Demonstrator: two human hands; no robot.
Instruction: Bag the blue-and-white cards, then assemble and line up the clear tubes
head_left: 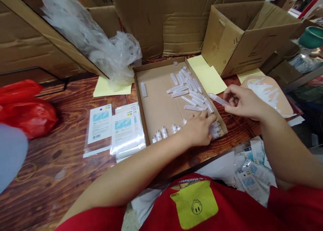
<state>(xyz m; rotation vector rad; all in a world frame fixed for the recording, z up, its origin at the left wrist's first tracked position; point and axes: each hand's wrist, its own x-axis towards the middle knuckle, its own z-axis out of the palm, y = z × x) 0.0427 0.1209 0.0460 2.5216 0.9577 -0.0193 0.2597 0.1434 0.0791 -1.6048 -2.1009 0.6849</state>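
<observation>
My right hand [238, 101], beyond the right edge of a shallow cardboard tray [161, 106], pinches a slim translucent plastic tube [218, 99] that points left. Low in the tray's right corner, my left hand [200, 128] has its fingers curled down among small clear bottles [215, 130]; what lies under the fingertips is hidden. More small capped bottles [164, 132] stand along the tray's near side. Many similar translucent tubes [195, 94] lie loosely piled in the tray's right half, and a single tube [143, 89] rests near its left wall.
Printed clear packets [123, 128] lie left of the tray. Yellow paper sheets [205, 74], an open cardboard box [232, 42] and a container of white pieces [267, 93] are at right. Crumpled plastic [111, 52] and a red bag [27, 109] are at left. More packets [254, 173] lie below the table edge.
</observation>
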